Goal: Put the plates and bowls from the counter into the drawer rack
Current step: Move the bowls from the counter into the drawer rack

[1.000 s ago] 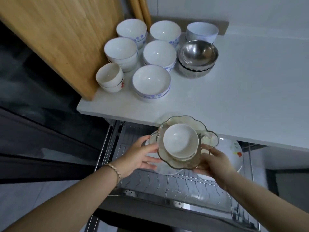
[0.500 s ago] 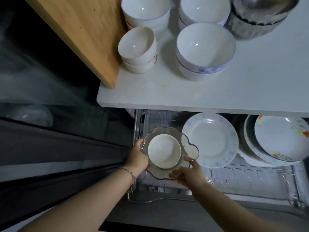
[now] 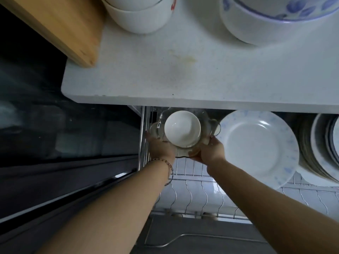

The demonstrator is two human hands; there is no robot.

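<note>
Both my hands hold a scalloped glass dish (image 3: 209,125) with a small white bowl (image 3: 181,128) sitting in it. My left hand (image 3: 161,147) grips the dish's left side and my right hand (image 3: 211,150) grips its right underside. The dish is low inside the wire drawer rack (image 3: 194,191), at its far left, just under the counter edge (image 3: 183,103). A white plate with blue speckles (image 3: 256,145) stands in the rack right beside it.
More plates (image 3: 322,149) stand at the rack's right end. On the counter above are stacked small white bowls (image 3: 139,15), a blue-patterned bowl (image 3: 275,21) and a wooden board (image 3: 60,28). A dark glass appliance front (image 3: 64,134) lies to the left.
My hands have carried the dish and bowl further back and down into the rack's left end, under the counter edge. My head has leaned in closer.
</note>
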